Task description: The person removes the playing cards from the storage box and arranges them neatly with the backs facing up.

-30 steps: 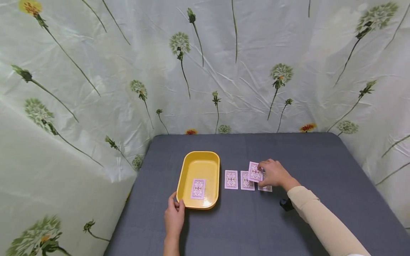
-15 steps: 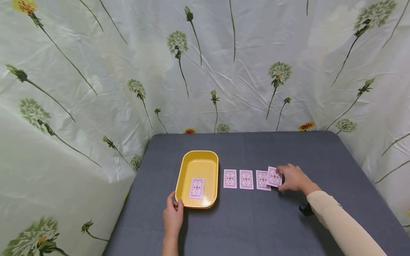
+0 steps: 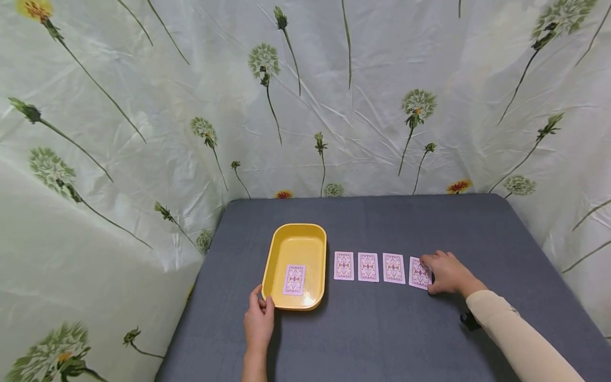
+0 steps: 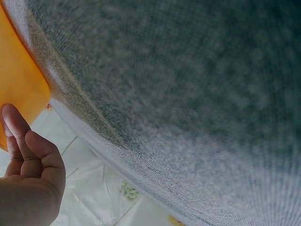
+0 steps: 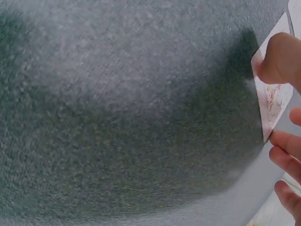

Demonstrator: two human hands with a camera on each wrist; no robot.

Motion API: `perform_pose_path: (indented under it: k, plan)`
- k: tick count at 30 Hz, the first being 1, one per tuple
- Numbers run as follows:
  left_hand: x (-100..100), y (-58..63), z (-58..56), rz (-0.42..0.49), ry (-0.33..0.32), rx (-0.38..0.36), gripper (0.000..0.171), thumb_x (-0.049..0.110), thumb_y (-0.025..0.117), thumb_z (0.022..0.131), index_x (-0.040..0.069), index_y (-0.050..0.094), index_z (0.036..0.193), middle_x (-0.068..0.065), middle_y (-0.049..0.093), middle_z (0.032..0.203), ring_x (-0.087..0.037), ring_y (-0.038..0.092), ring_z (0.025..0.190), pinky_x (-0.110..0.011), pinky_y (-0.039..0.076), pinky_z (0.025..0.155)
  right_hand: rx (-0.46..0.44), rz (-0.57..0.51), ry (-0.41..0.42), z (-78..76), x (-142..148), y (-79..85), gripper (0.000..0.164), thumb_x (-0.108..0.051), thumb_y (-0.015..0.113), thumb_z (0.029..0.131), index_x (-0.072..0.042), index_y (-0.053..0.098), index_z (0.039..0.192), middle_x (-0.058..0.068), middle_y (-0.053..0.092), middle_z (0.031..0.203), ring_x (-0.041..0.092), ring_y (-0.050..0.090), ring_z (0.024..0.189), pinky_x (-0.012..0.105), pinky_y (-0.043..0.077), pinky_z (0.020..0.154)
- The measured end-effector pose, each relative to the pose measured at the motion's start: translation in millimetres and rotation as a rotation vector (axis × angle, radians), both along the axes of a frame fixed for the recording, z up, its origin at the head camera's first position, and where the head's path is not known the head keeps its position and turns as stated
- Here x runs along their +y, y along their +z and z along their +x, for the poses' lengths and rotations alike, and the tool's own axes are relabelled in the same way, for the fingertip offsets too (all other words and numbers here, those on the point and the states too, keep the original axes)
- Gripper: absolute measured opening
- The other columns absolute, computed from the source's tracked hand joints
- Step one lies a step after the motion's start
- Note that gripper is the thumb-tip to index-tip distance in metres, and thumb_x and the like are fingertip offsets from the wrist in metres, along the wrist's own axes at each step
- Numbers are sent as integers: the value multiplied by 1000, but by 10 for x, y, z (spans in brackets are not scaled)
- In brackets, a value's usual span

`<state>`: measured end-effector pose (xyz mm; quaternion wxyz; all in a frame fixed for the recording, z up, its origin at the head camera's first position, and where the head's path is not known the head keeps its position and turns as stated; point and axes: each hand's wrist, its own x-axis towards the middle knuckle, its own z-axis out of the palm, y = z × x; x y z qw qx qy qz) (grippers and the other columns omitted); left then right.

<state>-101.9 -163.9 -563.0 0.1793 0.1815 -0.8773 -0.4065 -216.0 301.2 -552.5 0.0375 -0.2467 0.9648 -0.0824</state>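
Note:
My left hand (image 3: 259, 321) holds the near left corner of a yellow tray (image 3: 272, 253), with fingers along its left side and the thumb at its near edge. In the left wrist view the fingertips meet the tray's orange-yellow wall (image 4: 21, 70). One patterned pink playing card (image 3: 294, 280) lies face down inside the tray. To the right, my right hand (image 3: 448, 274) pinches a playing card (image 3: 419, 273) at the end of a row, thumb and fingers at its edges. The right wrist view has this card (image 5: 276, 96) on or close to the cloth; whether it touches cannot be told.
Three more face-down cards continue the row to the left: one card (image 3: 344, 266) beside the tray, a middle card (image 3: 368, 267) and another card (image 3: 393, 268). Dark grey cloth (image 3: 363, 329) covers the table. A flower-printed curtain (image 3: 363, 127) hangs behind and at the sides.
My right hand has carried its card rightward from over the row and lowered it at the row's right end. The cards beneath have come into full view. The left hand stays at the tray.

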Motion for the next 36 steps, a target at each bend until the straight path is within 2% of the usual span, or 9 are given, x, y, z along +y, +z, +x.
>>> perform_pose_path:
  k: [3,7,15,19,28,32,36]
  plan:
    - [-2,2,3,-5,-1,3,38,9,60,93,-1,53,129,0,50,70,-13,44,57,-30,36,54,-11,12,0,-3,-25,-21,65,-28,84,62,2,62,115,17,66,110,38,55,104,56,39,89]
    - [-5,-5,1,-12,-3,5,37,9,60,93,0,53,129,0,51,69,-13,45,57,-31,36,54,-21,32,-4,-7,-50,-8,62,-28,82,64,1,63,115,17,65,110,38,55,105,56,39,90]
    - [-12,-20,-5,-9,5,0,37,9,60,93,-1,53,128,0,51,69,-13,45,57,-31,36,54,76,-3,58,-54,-190,159,34,-22,72,76,-1,68,102,13,67,98,35,60,96,53,43,80]
    - [-9,-17,-2,-14,0,11,37,9,60,93,-1,53,128,0,51,69,-13,45,57,-31,36,54,76,-11,65,-96,-279,206,25,-20,70,81,-3,69,99,10,68,94,32,61,90,52,44,78]
    - [-14,-6,14,-10,2,2,37,10,59,94,-1,53,129,1,50,70,-12,44,58,-30,35,54,19,-10,66,-188,-514,295,26,-19,68,83,-2,69,103,10,69,95,29,64,86,53,45,78]
    - [-13,-1,4,-7,5,-14,38,11,59,94,0,52,130,1,51,71,-12,45,58,-31,36,55,39,-30,97,-225,-630,354,23,-18,68,84,-3,69,101,8,70,91,26,65,81,52,46,75]
    - [-4,6,-3,-5,1,-14,38,11,59,94,0,53,130,1,51,71,-12,46,58,-31,37,55,64,-60,119,-252,-773,414,23,-16,67,85,-2,69,102,8,70,93,26,66,84,53,45,78]
